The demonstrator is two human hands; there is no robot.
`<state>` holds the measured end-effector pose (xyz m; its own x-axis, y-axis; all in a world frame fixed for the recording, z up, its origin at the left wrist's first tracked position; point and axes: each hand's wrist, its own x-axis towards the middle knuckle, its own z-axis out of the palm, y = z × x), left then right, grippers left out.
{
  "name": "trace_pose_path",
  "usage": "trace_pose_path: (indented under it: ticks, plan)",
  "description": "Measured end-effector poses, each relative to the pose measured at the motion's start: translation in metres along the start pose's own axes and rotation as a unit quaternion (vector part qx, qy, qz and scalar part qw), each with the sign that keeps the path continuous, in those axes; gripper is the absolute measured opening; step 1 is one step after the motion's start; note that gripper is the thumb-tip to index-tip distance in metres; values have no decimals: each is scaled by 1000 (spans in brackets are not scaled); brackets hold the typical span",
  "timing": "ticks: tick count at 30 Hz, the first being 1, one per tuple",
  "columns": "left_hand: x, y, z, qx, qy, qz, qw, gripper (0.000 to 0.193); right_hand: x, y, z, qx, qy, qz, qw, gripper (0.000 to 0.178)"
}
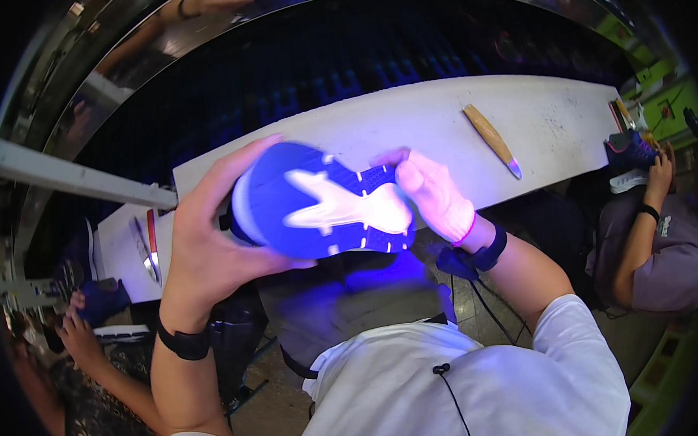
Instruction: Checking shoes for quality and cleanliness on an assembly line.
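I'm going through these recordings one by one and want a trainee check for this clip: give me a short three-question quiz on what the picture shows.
1. True or false: the blue sports shoe with the pale sole pattern is held sole up.
2. Which hand cups the shoe's rounded end?
A. left hand
B. right hand
C. neither
3. Fill in: the wooden-handled knife lies on the long white ____.

Key: 1 true. 2 A. 3 workbench.
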<state>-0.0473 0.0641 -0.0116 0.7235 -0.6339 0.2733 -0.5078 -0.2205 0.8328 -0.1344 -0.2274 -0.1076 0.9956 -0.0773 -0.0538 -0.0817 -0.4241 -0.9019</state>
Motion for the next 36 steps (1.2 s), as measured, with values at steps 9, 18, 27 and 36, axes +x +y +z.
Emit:
trace_pose_path:
  ticks: [9,18,27,36]
  plan:
    - [37,17,18,17,-74,-118,990,80,28,-98,8,191,49,-137,971,37]
    - [37,6,13,-106,-41,-217,970,57,62,-78,26,507,1,-149,849,48]
    - [65,26,42,132,-37,-107,985,54,49,-84,-10,366,-25,-93,926,45]
    - [50,63,88,317,-10,79,945,68,9,-74,-51,254,-22,-124,959,91]
